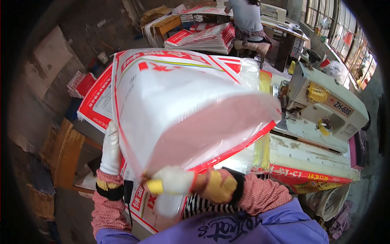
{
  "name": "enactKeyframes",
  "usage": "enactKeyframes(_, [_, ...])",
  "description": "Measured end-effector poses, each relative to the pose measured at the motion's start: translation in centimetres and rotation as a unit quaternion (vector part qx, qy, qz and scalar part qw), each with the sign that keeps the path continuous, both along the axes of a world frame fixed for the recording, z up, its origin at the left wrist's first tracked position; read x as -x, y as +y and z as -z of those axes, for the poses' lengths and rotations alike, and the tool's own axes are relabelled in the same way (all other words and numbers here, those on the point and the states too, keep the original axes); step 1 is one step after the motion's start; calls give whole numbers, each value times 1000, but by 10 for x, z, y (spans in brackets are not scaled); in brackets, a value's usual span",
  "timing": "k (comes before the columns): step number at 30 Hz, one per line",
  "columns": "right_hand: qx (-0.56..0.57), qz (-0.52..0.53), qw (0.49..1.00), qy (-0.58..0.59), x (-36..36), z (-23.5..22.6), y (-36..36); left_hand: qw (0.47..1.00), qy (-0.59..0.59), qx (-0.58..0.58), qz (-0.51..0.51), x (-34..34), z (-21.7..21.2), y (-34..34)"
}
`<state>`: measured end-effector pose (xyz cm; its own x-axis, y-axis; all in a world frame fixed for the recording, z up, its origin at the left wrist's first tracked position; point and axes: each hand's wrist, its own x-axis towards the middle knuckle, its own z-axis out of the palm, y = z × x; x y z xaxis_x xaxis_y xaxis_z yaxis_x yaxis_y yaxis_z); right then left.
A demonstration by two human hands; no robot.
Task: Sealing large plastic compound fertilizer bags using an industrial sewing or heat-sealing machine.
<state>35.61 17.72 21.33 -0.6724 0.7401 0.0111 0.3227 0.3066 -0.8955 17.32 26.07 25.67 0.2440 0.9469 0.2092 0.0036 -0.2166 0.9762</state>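
Note:
A large white woven plastic sack (142, 95) with red print and a yellow-green stripe billows in front of me, blurred, its mouth gaping toward the right. My right hand (172, 181), in a white glove with yellow tape around a finger, is closed on the sack's near corner. Along the sack's left edge rises my left hand (110, 150), also in a white glove; its fingers are partly hidden by the sack, so its grip cannot be made out. Beneath lie more red-and-white sacks (93, 106). Clear plastic film (248, 73) shows to the right of the raised sack.
A sewing machine (325, 101) stands on the right of the worktable. Farther off, a person (247, 18) sits with their back to me at another machine (273, 13), beside a stack of sacks (207, 38). A wooden frame (67, 152) stands at left; barred windows (345, 30) line the right wall.

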Motion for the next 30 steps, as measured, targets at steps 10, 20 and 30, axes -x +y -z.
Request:
enactKeyframes(10, [270,294,744,536,-188,60,-97,971,-45,235,-21,44,68,-58])
enactKeyframes(20, [213,426,660,581,-148,90,-15,960,38,193,-201,168,182,-238])
enactKeyframes(30, [221,546,805,73,22,169,16,775,-119,382,-489,206,366,-322])
